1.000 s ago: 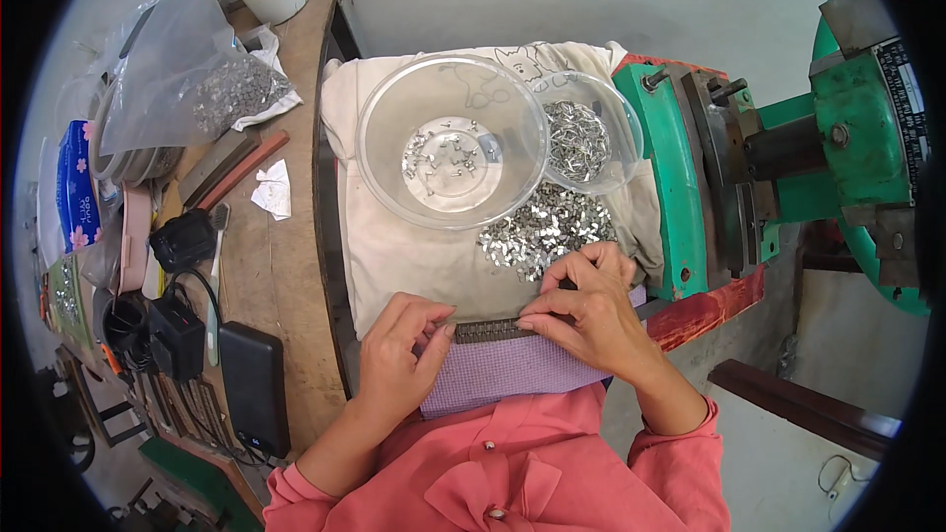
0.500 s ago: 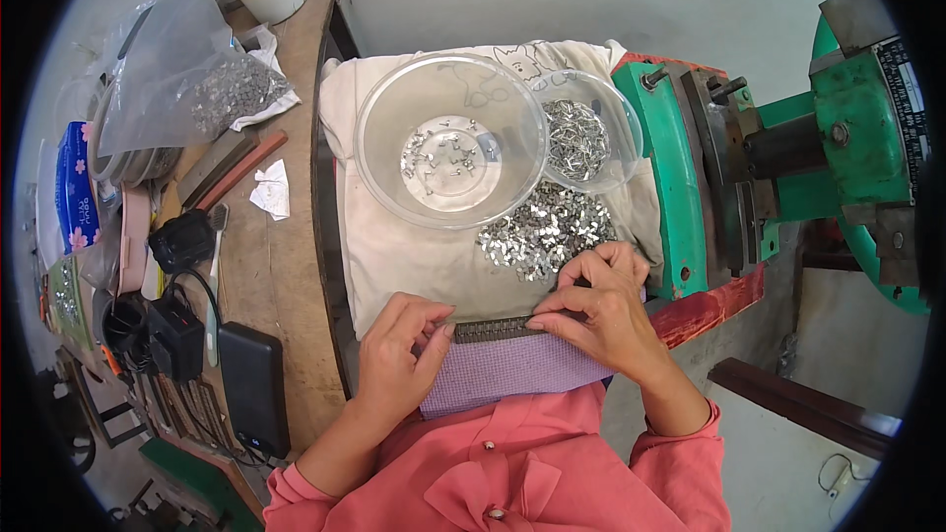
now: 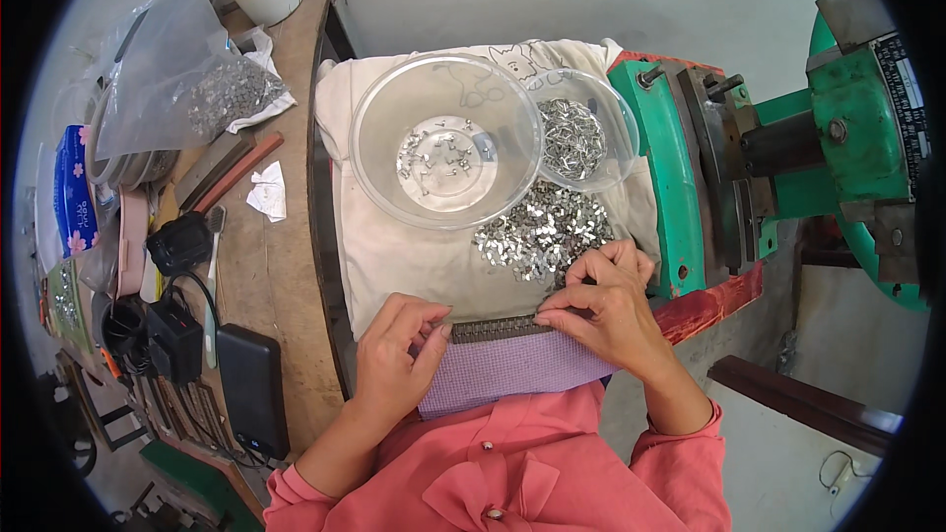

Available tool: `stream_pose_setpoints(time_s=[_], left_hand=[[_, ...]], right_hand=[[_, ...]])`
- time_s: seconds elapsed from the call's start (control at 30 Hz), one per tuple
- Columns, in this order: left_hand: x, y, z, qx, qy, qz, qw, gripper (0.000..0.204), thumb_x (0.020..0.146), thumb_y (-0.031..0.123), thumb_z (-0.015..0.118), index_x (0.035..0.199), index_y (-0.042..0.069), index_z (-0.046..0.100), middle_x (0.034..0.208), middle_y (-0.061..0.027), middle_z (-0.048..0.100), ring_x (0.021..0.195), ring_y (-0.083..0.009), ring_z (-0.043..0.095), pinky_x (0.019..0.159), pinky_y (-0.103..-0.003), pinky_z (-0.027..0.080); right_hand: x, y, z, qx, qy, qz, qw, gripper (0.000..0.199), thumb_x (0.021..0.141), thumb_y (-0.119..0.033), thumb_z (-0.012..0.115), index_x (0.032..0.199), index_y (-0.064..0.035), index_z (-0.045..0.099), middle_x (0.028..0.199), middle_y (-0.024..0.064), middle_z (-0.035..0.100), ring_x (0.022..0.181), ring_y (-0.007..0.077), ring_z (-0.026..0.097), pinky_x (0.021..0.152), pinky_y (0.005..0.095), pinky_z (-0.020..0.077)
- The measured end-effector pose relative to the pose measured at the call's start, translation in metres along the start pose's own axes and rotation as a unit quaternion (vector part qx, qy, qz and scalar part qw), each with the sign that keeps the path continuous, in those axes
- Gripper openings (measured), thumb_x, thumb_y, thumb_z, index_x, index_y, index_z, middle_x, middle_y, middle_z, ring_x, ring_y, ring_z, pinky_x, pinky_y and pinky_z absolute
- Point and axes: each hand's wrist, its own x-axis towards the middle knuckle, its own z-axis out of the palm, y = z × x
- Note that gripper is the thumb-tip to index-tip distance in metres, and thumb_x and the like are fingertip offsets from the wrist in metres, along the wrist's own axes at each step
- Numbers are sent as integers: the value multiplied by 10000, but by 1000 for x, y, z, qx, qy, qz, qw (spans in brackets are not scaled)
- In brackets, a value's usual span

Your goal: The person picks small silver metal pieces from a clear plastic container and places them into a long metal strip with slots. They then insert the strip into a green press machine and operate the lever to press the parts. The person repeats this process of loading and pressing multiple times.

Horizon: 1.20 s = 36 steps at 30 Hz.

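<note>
Green cast-metal press machine (image 3: 847, 128) fills the right side, its green upright plate (image 3: 662, 167) just beside the work area. Brown wooden workbench (image 3: 281, 236) runs down the left, cluttered.

Cream cloth (image 3: 394, 256) is spread between bench and machine. On it, far side: large clear plastic bowl (image 3: 445, 143) with a few small metal pieces at the bottom. Smaller clear plastic bowl (image 3: 581, 133) touches its right rim, well filled with the same silver pieces. Loose pile of small silver metal clips (image 3: 542, 234) lies on the cloth, near side of the bowls.

Lilac woven cloth pad (image 3: 507, 369) sits near edge, on the person's lap, pink shirt below it. Dark narrow strip loaded with clips (image 3: 498, 328) lies along the pad's far edge.

Left hand (image 3: 394, 365): fingers pinched on the strip's left end. Right hand (image 3: 606, 305): fingertips pressed together on the strip's right end, hand touching the near edge of the pile. Cannot tell if it holds a single clip.

Left bench: clear plastic bag of metal parts (image 3: 177, 79) far, black power bank (image 3: 252, 389) near, black charger with cable (image 3: 177, 241) between them.
</note>
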Motion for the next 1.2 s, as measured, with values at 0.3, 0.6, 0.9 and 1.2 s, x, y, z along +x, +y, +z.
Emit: stream_pose_setpoints(time_s=[0.3,0.6,0.9,1.2], left_hand=[[0,0,0,-8,2,-2,1000,162,858,-16,693,1020,-5,684,933,-95,614,731,-139,602,624,-252,494],[1,0,0,0,2,5,1000,168,849,-12,705,1015,3,684,933,-104,625,724,-173,638,613,-280,516],[0,-1,0,-2,0,4,1000,168,855,-8,702,1022,1,683,932,-98,620,729,-155,617,620,-266,502],[1,0,0,8,3,12,1000,166,847,-4,714,1008,11,678,932,-108,631,701,-189,655,598,-298,526]], right_hand=[[0,1,0,17,-19,5,1000,135,740,-301,834,816,-196,798,867,-52,567,984,226,465,894,429,270],[3,-7,-1,-10,-8,12,1000,146,744,-316,828,795,-186,785,846,-49,567,972,216,470,892,418,271],[1,0,-10,-5,-26,5,1000,127,725,-262,838,808,-178,790,840,-47,574,963,201,485,898,395,276],[-1,1,-12,3,-22,3,1000,114,724,-207,835,815,-161,784,833,-42,586,965,194,497,899,377,285]])
